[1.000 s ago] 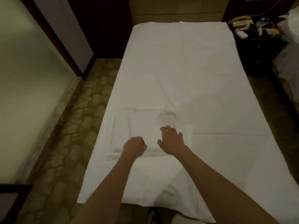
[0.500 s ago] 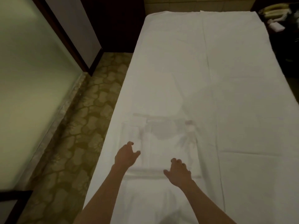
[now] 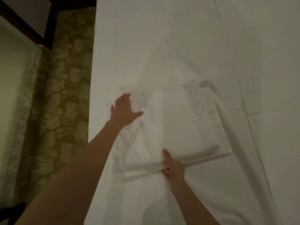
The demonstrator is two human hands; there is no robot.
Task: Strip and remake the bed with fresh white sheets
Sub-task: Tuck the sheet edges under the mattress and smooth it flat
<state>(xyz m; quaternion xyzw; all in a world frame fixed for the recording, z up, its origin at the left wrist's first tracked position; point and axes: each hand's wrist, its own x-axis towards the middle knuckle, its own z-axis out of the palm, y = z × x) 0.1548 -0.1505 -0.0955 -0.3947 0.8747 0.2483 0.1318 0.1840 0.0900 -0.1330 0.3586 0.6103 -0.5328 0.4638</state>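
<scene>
Bed (image 3: 194,38): it filled most of the view, covered by a spread white sheet (image 3: 259,143) with long creases running toward its right side.
Floor (image 3: 65,95): patterned olive carpet ran along the bed's left edge.
Folded sheet (image 3: 175,127): a white folded bundle lay flat on the bed, nearer the left edge than the right.
Your left hand (image 3: 124,111): you laid it flat on the bundle's far left corner, fingers straight and spread.
Your right hand (image 3: 172,166): you pinched the bundle's near edge, thumb on top and fingers tucked beneath the fold.
</scene>
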